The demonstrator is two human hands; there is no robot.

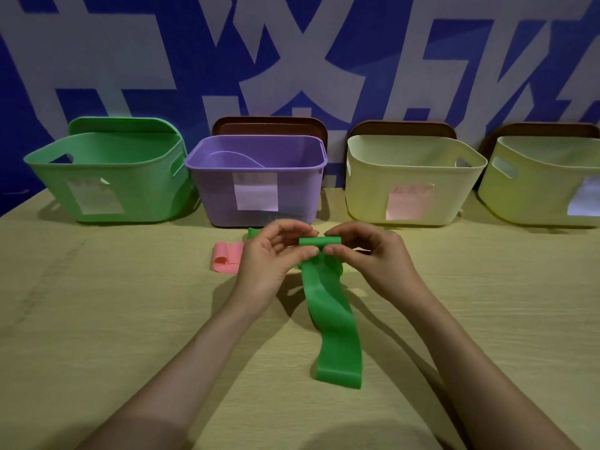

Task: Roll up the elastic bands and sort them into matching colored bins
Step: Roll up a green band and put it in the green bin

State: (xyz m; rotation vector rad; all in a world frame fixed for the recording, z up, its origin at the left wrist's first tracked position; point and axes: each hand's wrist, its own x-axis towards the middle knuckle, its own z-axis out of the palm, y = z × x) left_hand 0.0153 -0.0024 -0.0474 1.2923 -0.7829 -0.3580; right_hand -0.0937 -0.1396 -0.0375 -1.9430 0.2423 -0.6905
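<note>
A green elastic band (pixel 334 323) lies lengthwise on the table, its far end rolled into a small tube between my hands. My left hand (pixel 272 254) pinches the left part of the roll and my right hand (pixel 367 254) pinches the right part, both held just above the table. A pink band (pixel 224 258) lies loosely folded on the table left of my left hand. A bit of another green band (pixel 251 233) shows behind my left hand. At the back stand a green bin (pixel 107 180), a purple bin (pixel 259 183) and two pale yellow bins (pixel 412 183) (pixel 545 186).
Each bin carries a paper label on its front. Lids lean against the blue and white wall behind the bins. The wooden table (pixel 113 319) stretches out to the left and right of my arms.
</note>
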